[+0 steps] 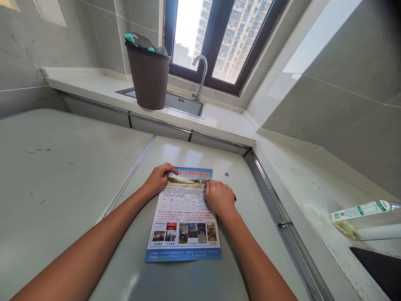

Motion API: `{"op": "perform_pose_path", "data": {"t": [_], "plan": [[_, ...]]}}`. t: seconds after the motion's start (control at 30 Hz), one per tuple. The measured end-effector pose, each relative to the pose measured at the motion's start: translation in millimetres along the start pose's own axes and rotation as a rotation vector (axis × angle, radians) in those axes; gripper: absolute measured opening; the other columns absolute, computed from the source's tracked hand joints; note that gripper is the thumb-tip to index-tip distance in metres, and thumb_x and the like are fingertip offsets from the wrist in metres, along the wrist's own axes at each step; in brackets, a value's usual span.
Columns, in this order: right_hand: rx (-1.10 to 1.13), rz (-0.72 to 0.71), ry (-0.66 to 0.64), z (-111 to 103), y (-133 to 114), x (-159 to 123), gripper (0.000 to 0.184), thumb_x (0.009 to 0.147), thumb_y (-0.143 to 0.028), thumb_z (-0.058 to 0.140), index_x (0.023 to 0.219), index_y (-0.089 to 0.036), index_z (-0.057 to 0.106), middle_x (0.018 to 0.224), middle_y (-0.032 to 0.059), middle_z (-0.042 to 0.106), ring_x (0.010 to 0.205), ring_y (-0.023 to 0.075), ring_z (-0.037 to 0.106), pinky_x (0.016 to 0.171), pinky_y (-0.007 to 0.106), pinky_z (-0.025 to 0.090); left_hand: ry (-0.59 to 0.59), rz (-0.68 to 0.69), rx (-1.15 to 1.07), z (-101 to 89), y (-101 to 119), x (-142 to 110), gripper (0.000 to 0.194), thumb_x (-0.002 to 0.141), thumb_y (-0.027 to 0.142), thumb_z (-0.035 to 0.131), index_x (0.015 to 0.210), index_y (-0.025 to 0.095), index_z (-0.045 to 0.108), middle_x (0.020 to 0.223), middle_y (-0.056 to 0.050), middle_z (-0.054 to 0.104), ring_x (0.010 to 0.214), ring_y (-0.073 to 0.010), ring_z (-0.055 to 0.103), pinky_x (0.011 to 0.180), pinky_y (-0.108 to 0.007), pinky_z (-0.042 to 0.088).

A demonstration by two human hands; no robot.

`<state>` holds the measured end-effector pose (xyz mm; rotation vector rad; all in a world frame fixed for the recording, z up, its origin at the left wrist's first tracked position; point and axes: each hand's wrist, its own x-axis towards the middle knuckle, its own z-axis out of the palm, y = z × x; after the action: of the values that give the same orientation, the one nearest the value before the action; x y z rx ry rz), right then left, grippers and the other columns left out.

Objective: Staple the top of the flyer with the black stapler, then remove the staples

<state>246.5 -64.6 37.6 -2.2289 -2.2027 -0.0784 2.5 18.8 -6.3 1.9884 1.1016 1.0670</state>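
A printed flyer (184, 221) with red and blue headings and small photos lies flat on a pale surface (194, 276) in front of me. My left hand (160, 177) rests on its top left corner, fingers curled and pressing on the paper. My right hand (220, 198) is closed over the flyer's right edge, gripping a small object with a red and black tip (234, 197) that pokes out at its right side; I cannot make out what it is.
A brown bin (149, 75) with a liner stands at the sink (184, 104), beside the tap (200, 77) under the window. A metal rail (269, 192) edges the surface. A small dark bit (226, 174) lies beyond the flyer. A plastic bottle (363, 211) lies on the right counter.
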Motion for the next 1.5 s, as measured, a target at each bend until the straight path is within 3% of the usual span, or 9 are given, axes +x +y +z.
{"op": "perform_pose_path", "data": {"t": [0.33,0.6,0.77,0.83,0.9,1.0,1.1,1.3,1.5], "plan": [[-0.041,-0.05,0.088,10.2,-4.0,-1.4,0.036,0.106,-0.021,0.032,0.098,-0.015,0.068,0.099,0.0132,0.072,0.093,0.0244,0.063,0.08,0.036,0.036,-0.004,0.015,0.046,-1.8,-1.3,-0.8,0.034,0.084,0.013,0.041,0.09,0.02,0.074,0.103,-0.006,0.072,0.096,-0.0223,0.067,0.087,-0.035,0.052],[-0.001,-0.1,0.076,10.2,-12.6,-3.5,0.024,0.097,-0.011,0.043,0.098,-0.013,0.067,0.099,0.0142,0.071,0.095,0.0256,0.061,0.082,0.036,0.036,-0.012,0.033,0.061,-3.8,-1.5,-1.5,0.034,0.086,0.014,0.039,0.09,0.02,0.073,0.102,-0.006,0.072,0.094,-0.0217,0.066,0.084,-0.033,0.05],[0.34,-0.019,0.205,-3.5,21.5,4.4,0.041,0.108,-0.027,0.03,0.08,-0.02,0.058,0.084,0.0054,0.067,0.08,0.0186,0.058,0.072,0.029,0.035,-0.02,0.014,0.067,-5.5,0.8,-0.7,0.033,0.086,0.017,0.04,0.089,0.021,0.072,0.104,-0.006,0.072,0.095,-0.0224,0.066,0.082,-0.033,0.05],[0.488,-0.077,0.213,-11.1,43.9,6.2,0.044,0.109,-0.032,0.028,0.075,-0.021,0.053,0.08,0.0024,0.062,0.075,0.0168,0.054,0.07,0.027,0.036,-0.024,0.004,0.071,-6.0,3.5,-0.1,0.033,0.087,0.018,0.04,0.089,0.02,0.072,0.104,-0.007,0.072,0.094,-0.0226,0.066,0.082,-0.034,0.05],[0.61,-0.221,0.149,-16.4,63.1,6.0,0.044,0.108,-0.039,0.032,0.074,-0.021,0.052,0.079,0.0002,0.059,0.075,0.0159,0.052,0.072,0.026,0.038,-0.025,0.01,0.073,-6.4,6.2,0.4,0.033,0.087,0.018,0.04,0.088,0.021,0.073,0.103,-0.007,0.072,0.094,-0.0226,0.066,0.084,-0.034,0.05],[0.666,-0.428,-0.03,-17.7,77.6,3.5,0.031,0.093,-0.048,0.064,0.082,-0.02,0.058,0.085,-0.0015,0.06,0.08,0.0157,0.054,0.075,0.024,0.04,-0.028,0.016,0.08,-6.7,8.2,0.7,0.033,0.087,0.017,0.041,0.088,0.021,0.073,0.103,-0.006,0.073,0.094,-0.0225,0.066,0.085,-0.034,0.05],[0.584,-0.49,-0.131,-12.8,79.2,1.3,0.028,0.078,-0.037,0.082,0.09,-0.021,0.064,0.092,-0.001,0.064,0.085,0.0164,0.056,0.076,0.025,0.04,-0.023,0.017,0.097,-6.8,6.9,0.4,0.033,0.088,0.017,0.042,0.088,0.021,0.074,0.102,-0.006,0.073,0.091,-0.0219,0.066,0.084,-0.033,0.051],[0.677,-0.494,-0.151,-0.9,95.3,3.9,0.021,0.078,-0.03,0.078,0.09,-0.019,0.066,0.09,-0.0007,0.064,0.084,0.0166,0.058,0.076,0.025,0.041,-0.039,0.048,0.158,-6.4,2.1,-0.8,0.036,0.088,0.013,0.041,0.093,0.022,0.075,0.108,-0.007,0.073,0.098,-0.0238,0.066,0.088,-0.036,0.052],[0.828,-0.314,-0.05,7.4,127.0,5.7,0.016,0.072,-0.025,0.074,0.081,-0.018,0.063,0.08,-0.004,0.06,0.076,0.0148,0.055,0.069,0.024,0.038,-0.097,0.065,0.357,0.5,-10.5,-2.0,0.051,0.075,-0.001,0.044,0.101,0.025,0.079,0.121,-0.007,0.073,0.109,-0.029,0.061,0.097,-0.047,0.049]]}}
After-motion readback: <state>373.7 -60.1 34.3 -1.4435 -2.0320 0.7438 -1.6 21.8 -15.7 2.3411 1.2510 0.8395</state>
